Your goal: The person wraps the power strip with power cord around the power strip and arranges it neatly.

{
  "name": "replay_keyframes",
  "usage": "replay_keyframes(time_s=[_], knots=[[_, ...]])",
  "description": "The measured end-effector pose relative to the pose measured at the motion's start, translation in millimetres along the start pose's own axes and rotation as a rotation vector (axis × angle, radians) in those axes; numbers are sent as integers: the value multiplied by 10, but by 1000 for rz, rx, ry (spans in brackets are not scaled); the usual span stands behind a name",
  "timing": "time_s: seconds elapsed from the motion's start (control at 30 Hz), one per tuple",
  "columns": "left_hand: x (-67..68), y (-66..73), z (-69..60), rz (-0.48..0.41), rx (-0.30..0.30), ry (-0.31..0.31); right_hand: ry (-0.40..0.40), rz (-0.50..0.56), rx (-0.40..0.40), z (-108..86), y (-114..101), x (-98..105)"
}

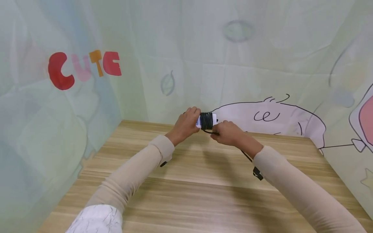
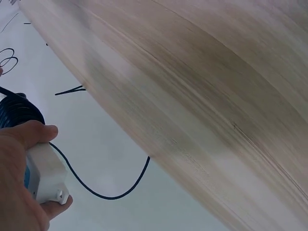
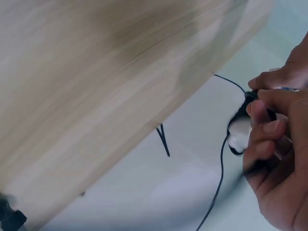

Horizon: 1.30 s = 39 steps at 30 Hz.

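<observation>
Up near the table's far edge, my left hand (image 1: 186, 122) grips a small white plastic box (image 2: 48, 171) by one end. The box has a blue patch and a small tab with a hole. Black cable (image 1: 207, 121) is wound in tight turns round its middle. My right hand (image 1: 228, 132), just right of the box, pinches the cable's loose stretch with curled fingers. In the head view a black connector (image 1: 257, 173) hangs on a cable beneath the right forearm. Part of the box is hidden behind the fingers in the right wrist view.
Below the hands lies a wood-grain tabletop (image 1: 186, 200). Pale printed cloth walls (image 1: 180, 48) stand behind it and at both sides, with the letters CUTE on the left one. A loop of thin cable (image 2: 110, 198) hangs near the box.
</observation>
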<state>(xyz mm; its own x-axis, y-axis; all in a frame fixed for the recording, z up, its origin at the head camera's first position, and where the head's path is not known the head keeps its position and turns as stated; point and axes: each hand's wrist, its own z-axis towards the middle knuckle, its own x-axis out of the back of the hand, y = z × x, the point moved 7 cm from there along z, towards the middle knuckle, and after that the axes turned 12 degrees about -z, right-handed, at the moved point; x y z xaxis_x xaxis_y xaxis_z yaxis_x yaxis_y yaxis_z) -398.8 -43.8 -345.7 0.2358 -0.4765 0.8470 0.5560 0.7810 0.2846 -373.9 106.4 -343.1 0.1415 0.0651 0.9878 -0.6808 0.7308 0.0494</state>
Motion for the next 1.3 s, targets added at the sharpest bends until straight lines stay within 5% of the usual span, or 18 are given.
replay_keyframes(time_s=[0.33,0.7,1.0,1.3], knots=[[-51,-29,-41,-15,-19,-18,-9,-258,18,23,-60,108],[-75,78,-39,-49,-88,-68,124,-420,267,0,-118,221],[-133,107,-64,-88,-129,-113,144,-415,436,-7,-40,228],[-147,170,-59,-152,-140,-118,151,-302,418,-17,96,279]])
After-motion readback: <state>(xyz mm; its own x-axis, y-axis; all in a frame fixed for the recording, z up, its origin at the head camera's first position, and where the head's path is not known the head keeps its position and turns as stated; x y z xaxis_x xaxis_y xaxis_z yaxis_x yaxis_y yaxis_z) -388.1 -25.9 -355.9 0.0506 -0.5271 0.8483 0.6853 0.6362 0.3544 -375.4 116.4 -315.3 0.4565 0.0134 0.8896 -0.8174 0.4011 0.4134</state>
